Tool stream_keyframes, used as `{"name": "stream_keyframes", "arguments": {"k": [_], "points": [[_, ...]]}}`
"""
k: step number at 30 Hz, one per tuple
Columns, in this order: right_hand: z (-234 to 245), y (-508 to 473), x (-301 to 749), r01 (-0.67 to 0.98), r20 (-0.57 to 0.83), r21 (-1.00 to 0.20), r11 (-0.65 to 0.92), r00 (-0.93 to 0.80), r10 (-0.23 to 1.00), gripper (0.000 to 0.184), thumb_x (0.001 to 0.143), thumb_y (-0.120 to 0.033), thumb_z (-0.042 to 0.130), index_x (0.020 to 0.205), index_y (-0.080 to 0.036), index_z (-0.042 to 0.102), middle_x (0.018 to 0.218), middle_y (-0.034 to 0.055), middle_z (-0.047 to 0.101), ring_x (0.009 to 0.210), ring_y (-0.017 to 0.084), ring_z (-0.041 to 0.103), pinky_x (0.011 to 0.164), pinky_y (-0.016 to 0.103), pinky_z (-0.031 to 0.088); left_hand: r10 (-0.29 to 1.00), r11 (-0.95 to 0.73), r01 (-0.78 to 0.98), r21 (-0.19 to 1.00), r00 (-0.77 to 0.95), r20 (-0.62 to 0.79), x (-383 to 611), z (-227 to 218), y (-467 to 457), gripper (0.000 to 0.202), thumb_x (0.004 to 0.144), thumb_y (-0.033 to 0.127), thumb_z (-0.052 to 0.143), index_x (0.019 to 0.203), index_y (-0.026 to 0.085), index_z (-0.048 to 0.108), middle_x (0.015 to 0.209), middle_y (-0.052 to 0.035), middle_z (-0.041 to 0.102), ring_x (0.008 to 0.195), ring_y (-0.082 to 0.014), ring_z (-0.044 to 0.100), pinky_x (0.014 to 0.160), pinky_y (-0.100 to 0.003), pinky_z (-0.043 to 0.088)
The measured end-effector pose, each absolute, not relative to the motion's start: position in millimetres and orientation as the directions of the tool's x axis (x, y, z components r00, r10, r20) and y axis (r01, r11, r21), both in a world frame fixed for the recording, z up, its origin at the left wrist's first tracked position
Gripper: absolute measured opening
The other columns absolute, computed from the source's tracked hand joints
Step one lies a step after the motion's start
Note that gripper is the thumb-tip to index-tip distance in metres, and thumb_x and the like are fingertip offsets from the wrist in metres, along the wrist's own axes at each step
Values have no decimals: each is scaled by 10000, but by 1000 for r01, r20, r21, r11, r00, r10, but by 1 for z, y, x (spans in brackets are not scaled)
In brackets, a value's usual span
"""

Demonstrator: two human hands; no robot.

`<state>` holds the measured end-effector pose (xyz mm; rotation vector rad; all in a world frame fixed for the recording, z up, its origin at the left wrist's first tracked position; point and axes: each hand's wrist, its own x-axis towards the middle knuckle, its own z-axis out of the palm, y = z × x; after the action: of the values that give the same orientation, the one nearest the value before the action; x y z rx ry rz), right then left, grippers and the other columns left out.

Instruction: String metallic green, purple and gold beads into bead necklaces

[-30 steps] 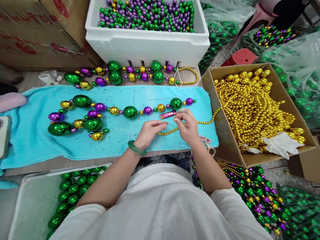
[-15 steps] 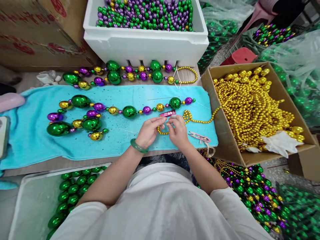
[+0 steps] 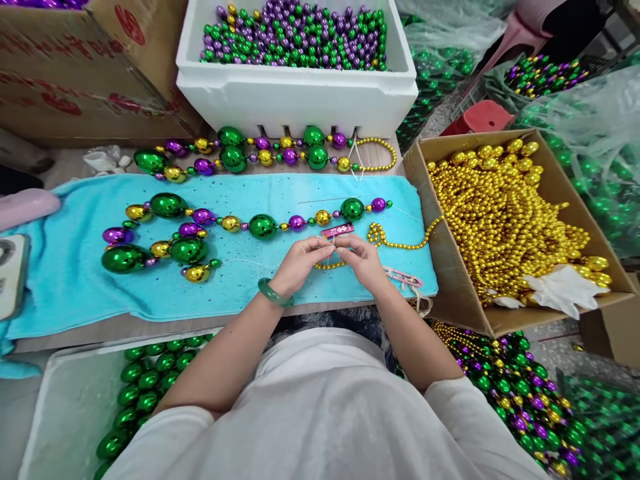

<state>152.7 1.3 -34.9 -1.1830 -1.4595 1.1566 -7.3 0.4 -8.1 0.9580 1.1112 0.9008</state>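
My left hand (image 3: 303,261) and my right hand (image 3: 361,259) meet over the blue towel (image 3: 240,280), fingertips pinched close together. Thin white string shows between them; its exact hold is partly hidden by the fingers. Below the fingers curves a short gold bead string (image 3: 330,266). Just beyond the fingertips lies a small pink packet (image 3: 338,230). A strand of large green, purple and gold beads (image 3: 263,226) stretches across the towel, with a needle (image 3: 320,201) behind it. Pink thread snips (image 3: 403,277) rest right of my right hand.
A finished-looking bead necklace (image 3: 290,157) lies along the white foam box (image 3: 295,93) of small beads. At right stands a cardboard box (image 3: 457,280) full of gold bead strings. A tray (image 3: 65,407) with green beads sits at lower left.
Both hands have drawn fingertip to fingertip, and white string now shows at them. The gold beads hang or lie lower beneath the fingers. The view has shifted slightly.
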Motion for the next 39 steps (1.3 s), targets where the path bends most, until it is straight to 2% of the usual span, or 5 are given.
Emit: {"name": "stream_keyframes", "arguments": {"k": [8,13,20,31,39], "points": [[-39,-5,136,301,70,-953,43,81,994,88,764,-238,624,691,-190,616,739,23,627,730,170,588,702,316,488,992,129,150,980,-21,-127,2,-20,-10,155,758,332,667,752,178,688,753,-21,665,719,-158,570,720,-291,438],[-34,-6,137,424,76,-903,64,13,997,110,780,-215,594,674,-191,584,719,22,603,692,171,573,680,324,478,997,-50,395,917,-29,66,2,-18,-12,133,829,269,590,752,202,674,810,-40,672,798,-185,595,791,-313,444],[-13,3,156,349,323,-859,375,-200,925,187,871,-293,605,1035,-227,667,1075,85,601,950,188,581,624,274,511,997,-41,300,953,80,18,-9,-12,-5,115,801,263,606,734,193,667,847,-39,629,863,-193,579,827,-318,438],[-23,0,145,238,323,-910,339,-106,940,139,899,-292,576,818,-198,639,855,41,604,825,169,574,671,298,491,980,140,-69,988,151,-129,-6,-11,-3,164,776,350,664,743,190,672,859,-22,614,878,-174,560,887,-311,427],[-35,-8,125,220,284,-943,250,141,948,114,872,-275,585,814,-201,648,816,41,609,802,172,571,690,304,483,980,-184,354,917,-2,198,0,-17,-9,163,884,290,544,773,210,633,902,-46,635,934,-200,578,893,-336,420]]}}
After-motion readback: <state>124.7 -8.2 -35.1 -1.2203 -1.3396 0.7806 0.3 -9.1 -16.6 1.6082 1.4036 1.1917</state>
